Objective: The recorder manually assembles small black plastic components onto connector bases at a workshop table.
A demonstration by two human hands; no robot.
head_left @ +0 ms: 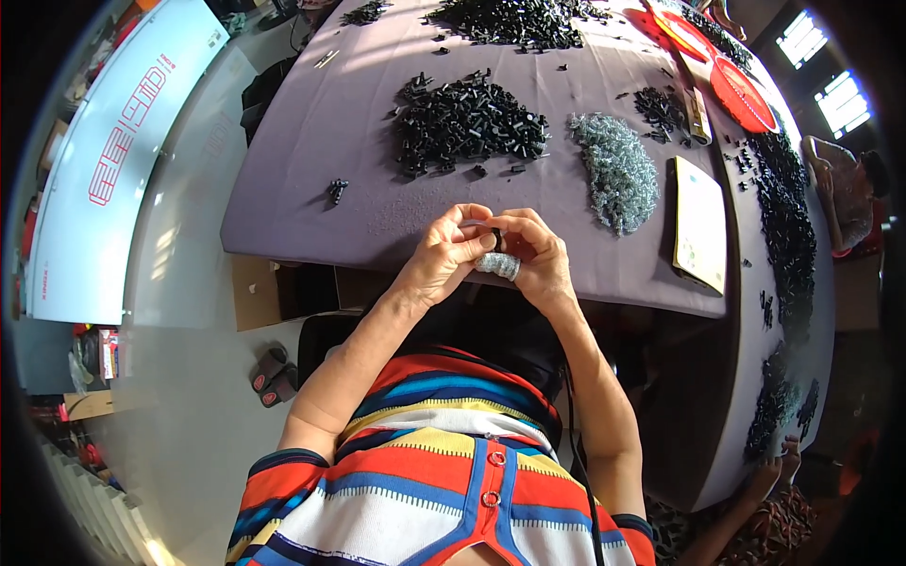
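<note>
Small black piece (497, 239), pinched between left hand (442, 253) and right hand (542, 257), close together at near edge of table (293, 222); clear clump (498, 266) just below, against right hand.

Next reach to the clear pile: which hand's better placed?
Right, probably. The right hand is nearer the clear pile, ahead and to its right; the left hand is farther off. Both meet at a small black part.

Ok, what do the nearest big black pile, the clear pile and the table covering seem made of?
Black pile: probably plastic, with bright glints suggesting a smooth finish. Clear pile: likely transparent plastic, glassy sparkle, though glass isn't ruled out. Table covering: seemingly matte fabric, judging by its soft creases.
</note>
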